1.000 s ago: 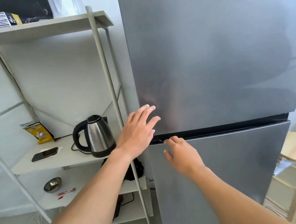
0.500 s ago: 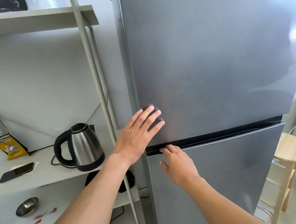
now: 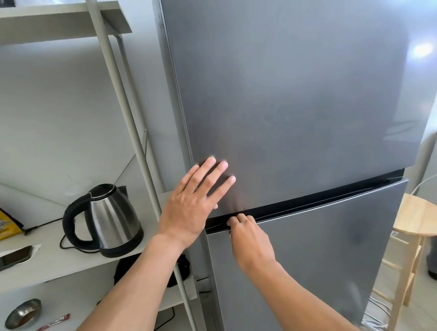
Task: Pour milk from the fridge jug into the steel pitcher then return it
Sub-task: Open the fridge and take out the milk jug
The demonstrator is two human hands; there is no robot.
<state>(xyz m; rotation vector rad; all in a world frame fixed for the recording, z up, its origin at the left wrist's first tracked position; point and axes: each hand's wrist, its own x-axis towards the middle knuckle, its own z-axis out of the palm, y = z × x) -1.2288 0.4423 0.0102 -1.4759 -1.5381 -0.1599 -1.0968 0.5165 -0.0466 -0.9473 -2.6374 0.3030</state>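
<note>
Over the last second your right hand (image 3: 251, 240) went from reaching toward the fridge (image 3: 298, 85) to gripping it. Its fingers (image 3: 240, 222) were curled over the top edge of the lower door (image 3: 322, 262) and hooked into the dark handle groove (image 3: 327, 199), with the thumb hidden from view. Your left hand (image 3: 192, 207) had slid a little higher and lay flat, fingers straight and spread, on the upper door (image 3: 304, 126), just above and to the left of that grip. It held nothing and was only bracing.

This probably meant the reach was over and the pull was about to start. The lower door looked barely cracked at the grip corner, if at all, and I could not tell for certain.

The milk jug was not visible and was presumably behind one of the doors, past your grip. The steel pitcher was not in view either. The only steel vessel nearby was a kettle (image 3: 113, 218) on the shelf (image 3: 58, 264), well to the left of your grip. Pouring and returning the jug were both still to be done.
</note>
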